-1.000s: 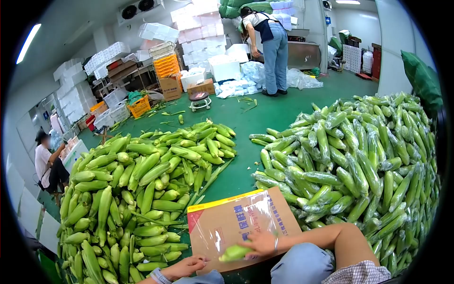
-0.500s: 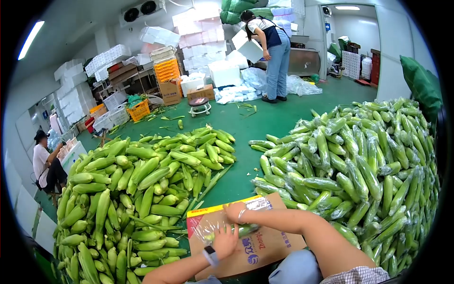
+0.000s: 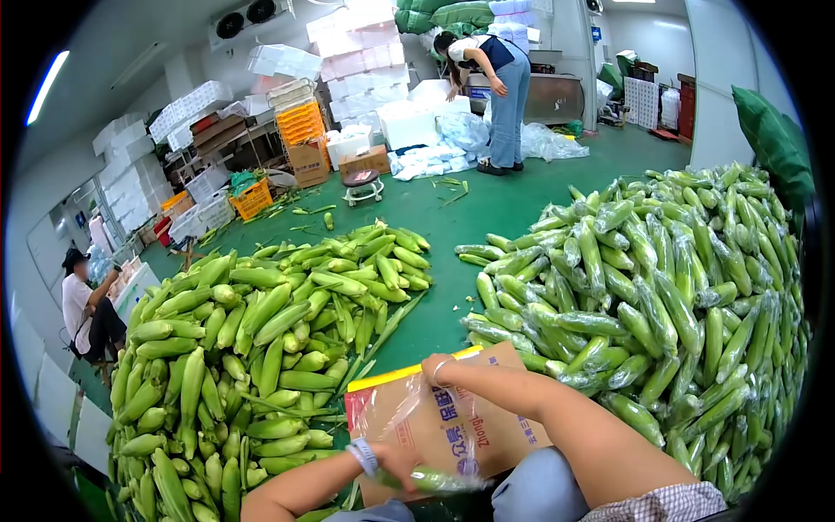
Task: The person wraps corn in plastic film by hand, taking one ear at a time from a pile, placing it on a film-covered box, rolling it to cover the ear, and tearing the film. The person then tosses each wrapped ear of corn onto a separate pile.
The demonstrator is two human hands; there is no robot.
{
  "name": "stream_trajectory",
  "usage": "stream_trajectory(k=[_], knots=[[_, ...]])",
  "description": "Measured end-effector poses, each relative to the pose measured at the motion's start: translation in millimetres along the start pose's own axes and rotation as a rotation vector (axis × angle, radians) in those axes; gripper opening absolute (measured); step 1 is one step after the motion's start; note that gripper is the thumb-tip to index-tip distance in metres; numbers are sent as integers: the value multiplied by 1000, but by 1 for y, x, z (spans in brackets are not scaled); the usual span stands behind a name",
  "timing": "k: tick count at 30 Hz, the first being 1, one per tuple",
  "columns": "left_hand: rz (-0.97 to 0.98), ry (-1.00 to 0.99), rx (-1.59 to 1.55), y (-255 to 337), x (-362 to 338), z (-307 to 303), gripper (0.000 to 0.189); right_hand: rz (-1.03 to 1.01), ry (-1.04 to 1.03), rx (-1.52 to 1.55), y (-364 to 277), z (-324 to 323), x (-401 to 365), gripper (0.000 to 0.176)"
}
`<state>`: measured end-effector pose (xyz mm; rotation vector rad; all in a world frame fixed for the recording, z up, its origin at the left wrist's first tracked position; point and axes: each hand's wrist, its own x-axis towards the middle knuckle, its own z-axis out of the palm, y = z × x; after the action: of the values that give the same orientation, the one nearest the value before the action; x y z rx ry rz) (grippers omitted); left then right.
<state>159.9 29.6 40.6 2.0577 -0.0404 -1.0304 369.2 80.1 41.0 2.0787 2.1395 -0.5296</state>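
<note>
- The wrapped heap (image 3: 639,313) spreads over the floor (image 3: 409,204) on my right, glossy throughout; I see no change in it from a second ago.
- The bare heap (image 3: 248,357) on my left, plain green husks without shine, looks unchanged too.
- The carton (image 3: 513,426) lies in front of me between the heaps. Half a second ago both my hands pressed a cob (image 3: 442,480) on it; now its printed middle carries none.
- My right grip (image 3: 437,370) stays at the carton's far edge, by the yellow strip (image 3: 391,378), fingers bent. I cannot tell whether it pinches anything or only rests there.
- My left grip (image 3: 396,461) has come back from mid-carton to the near edge and seems to grasp the cob by one end; motion blurs the fingers.
- The film (image 3: 404,422) lies over the carton in shiny creases, slanting up toward my right grip.
- The cob sits low, at the carton's near edge, just beside my right knee (image 3: 539,487). It looks bare in my right grip a second ago; now pale glints run along its green, so I judge it sheathed, its rolling largely done. Blur hides how snugly its ends are covered.
</note>
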Motion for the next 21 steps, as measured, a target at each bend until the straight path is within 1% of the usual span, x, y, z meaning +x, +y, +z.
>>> stream_trajectory(k=[1,3,4,5,6,7,8,9,10,11,13,14,15,17,18,19,20,21], knots=[[-45,-300,-169,15,-16,4,56,-16,8,10,1,2,-3,28],[58,-448,-218,10,-42,26,55,-31,-14,2,-1,2,-17,27],[52,-455,-218,-5,-59,39,55,-47,-38,-12,-2,2,-23,27],[38,-233,-481,-24,-78,56,60,-48,-36,-1,-1,10,-27,27],[20,3,-734,-37,-94,70,65,-77,14,13,1,20,-29,28],[10,10,-731,-29,-109,84,65,-108,70,21,1,24,-32,29],[230,235,-1373,-12,-124,102,57,-78,79,76,0,24,-39,33],[473,481,-2000,-6,-133,116,50,-82,86,74,-4,21,-42,33],[488,633,-2021,-7,-133,117,47,-174,21,71,-10,19,-44,39],[328,1046,-1975,-7,-125,116,44,-267,-47,67,-15,17,-46,45],[377,1463,-1801,9,-113,87,36,-458,-55,470,-46,-2,-71,67],[487,1520,-1765,22,-108,72,30,-536,-85,710,-63,6,-74,74],[610,1576,-1682,55,-102,53,29,-609,-110,952,-80,19,-78,80],[876,1554,-1801,55,-76,32,31,-557,-286,1241,-105,23,-95,79],[911,1549,-1755,65,-67,24,33,-557,-285,1240,-107,23,-103,79],[952,1546,-1705,71,-61,17,34,-501,-414,1302,-104,23,-110,72],[858,1631,-1566,58,-52,18,35,-440,-546,1358,-97,23,-117,66],[872,1630,-1570,62,-53,16,35,-368,-680,1409,-89,23,-125,59]])
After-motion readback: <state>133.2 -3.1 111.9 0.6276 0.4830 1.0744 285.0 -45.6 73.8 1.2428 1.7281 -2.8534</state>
